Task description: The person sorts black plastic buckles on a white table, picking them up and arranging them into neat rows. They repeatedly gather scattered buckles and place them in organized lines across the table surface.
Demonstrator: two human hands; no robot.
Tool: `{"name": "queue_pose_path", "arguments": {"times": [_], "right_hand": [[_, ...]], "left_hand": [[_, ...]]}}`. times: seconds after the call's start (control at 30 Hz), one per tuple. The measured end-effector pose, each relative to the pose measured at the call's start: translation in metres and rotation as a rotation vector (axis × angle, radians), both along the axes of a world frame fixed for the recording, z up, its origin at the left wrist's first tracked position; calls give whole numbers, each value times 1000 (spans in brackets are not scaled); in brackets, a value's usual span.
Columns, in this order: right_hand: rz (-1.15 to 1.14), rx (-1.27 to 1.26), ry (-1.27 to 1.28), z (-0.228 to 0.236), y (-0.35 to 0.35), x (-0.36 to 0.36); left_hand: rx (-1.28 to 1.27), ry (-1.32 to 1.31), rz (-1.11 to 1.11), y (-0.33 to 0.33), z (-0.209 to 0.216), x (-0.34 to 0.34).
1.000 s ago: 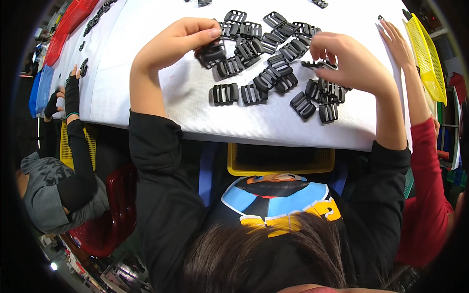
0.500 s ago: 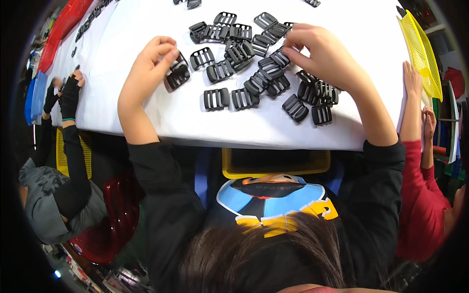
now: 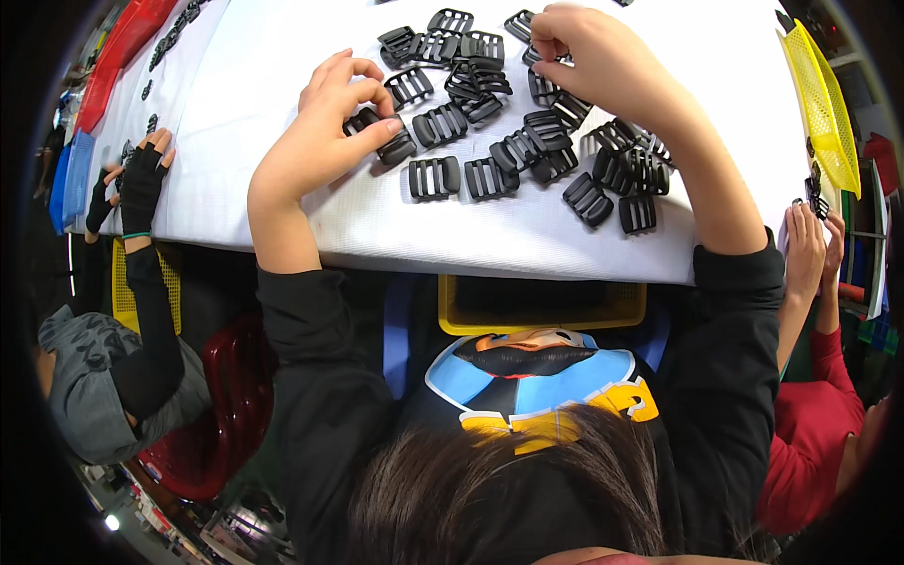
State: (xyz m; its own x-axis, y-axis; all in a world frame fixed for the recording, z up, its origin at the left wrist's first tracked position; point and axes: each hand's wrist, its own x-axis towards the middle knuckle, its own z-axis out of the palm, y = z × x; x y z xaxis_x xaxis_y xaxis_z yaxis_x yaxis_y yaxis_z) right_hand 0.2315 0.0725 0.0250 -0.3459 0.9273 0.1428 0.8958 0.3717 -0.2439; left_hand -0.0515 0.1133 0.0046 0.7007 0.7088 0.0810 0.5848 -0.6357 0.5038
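Black plastic strap buckles with slots lie scattered on a white-covered table. My left hand rests at the left of the group, fingers curved and apart. Beneath its thumb is a buckle, and another buckle lies partly under the fingers. At the far side, the curled fingers of my right hand close together beside a buckle. What they pinch, if anything, is hidden. Nearer me lie a single buckle and an overlapping cluster of buckles.
A yellow basket sits below the table's near edge. At left, a person's gloved hands work beside a blue bin and a red tray. At right, another person's hands are near a yellow mesh basket.
My left hand has shifted right with the buckles at its fingers, and its fingers have spread. My right hand has moved away and slightly left. Black pieces now show by the right-hand person's hands.
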Motion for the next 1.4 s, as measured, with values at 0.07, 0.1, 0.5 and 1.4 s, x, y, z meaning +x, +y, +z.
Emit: {"name": "queue_pose_path", "arguments": {"times": [0.07,0.1,0.5,1.4], "right_hand": [[87,135,105,-10,2,8],[80,149,120,-13,0,9],[173,-110,65,9,-11,7],[116,227,100,-39,26,41]], "left_hand": [[-52,-89,41,-5,4,4],[-77,-134,62,-6,6,5],[220,-113,36,-3,2,31],[229,-141,-203,-10,0,59]]}}
